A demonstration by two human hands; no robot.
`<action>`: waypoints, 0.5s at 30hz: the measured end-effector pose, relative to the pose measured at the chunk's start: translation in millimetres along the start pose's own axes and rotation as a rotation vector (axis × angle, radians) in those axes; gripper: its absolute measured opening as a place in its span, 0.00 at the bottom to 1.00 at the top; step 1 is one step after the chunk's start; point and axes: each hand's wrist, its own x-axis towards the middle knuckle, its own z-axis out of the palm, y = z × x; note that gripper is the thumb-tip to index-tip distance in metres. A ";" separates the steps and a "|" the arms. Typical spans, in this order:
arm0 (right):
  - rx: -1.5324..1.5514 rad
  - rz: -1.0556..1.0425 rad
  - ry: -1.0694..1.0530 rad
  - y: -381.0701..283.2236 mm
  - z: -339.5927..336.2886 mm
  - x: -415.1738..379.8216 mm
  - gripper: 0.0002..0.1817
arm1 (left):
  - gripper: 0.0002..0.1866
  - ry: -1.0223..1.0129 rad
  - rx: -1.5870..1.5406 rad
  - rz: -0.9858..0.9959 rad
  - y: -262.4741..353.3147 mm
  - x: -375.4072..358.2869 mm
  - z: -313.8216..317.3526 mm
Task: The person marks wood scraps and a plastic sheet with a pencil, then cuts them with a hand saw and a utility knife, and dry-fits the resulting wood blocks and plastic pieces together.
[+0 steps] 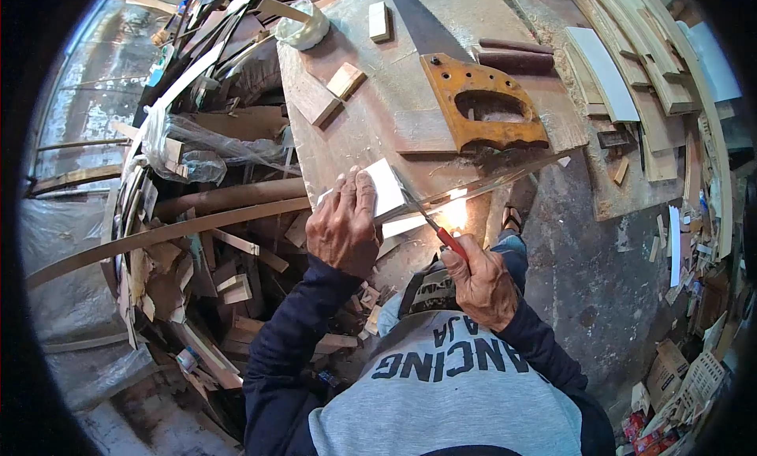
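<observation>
My left hand (344,219) presses a small white-faced block (382,189) down at the near edge of the wooden worktop (371,85). Its fingers lie close together over the block's left part, and the thumb is hidden. My right hand (481,282) is wrapped round the red handle of a tool with a narrow dark metal blade (426,218). The blade's far end meets the right side of the block. Beyond the hands, a handsaw with an orange-brown wooden handle (449,101) lies on the worktop, beside a flat wood piece (424,130).
Wood blocks (311,97) and a white tub (303,31) with a stick sit on the worktop. A long curved strip (173,231) reaches in from the left above heaped offcuts. Planks (623,54) are stacked at the right. Bright light shines below the worktop edge.
</observation>
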 end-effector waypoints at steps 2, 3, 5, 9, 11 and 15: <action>0.001 -0.031 0.006 0.8 -0.1 -1.0 0.17 | 0.27 0.000 -0.006 0.016 -3.3 -0.6 0.4; -0.002 -0.044 0.004 -0.5 -1.4 -0.3 0.17 | 0.27 0.007 0.006 0.035 -5.5 -1.6 3.2; -0.025 -0.065 0.019 -1.3 -0.8 1.3 0.17 | 0.27 0.014 0.014 0.061 -6.0 -1.2 4.3; -0.123 0.011 -0.017 -6.1 12.4 18.3 0.16 | 0.26 0.013 0.018 0.072 -6.1 -5.4 1.8; -0.098 0.086 -0.057 -6.5 13.9 26.8 0.16 | 0.26 0.023 0.029 0.068 -7.7 -1.8 1.1; 0.032 0.019 0.015 2.7 15.7 23.5 0.18 | 0.26 0.041 0.022 0.053 -6.3 -2.0 4.5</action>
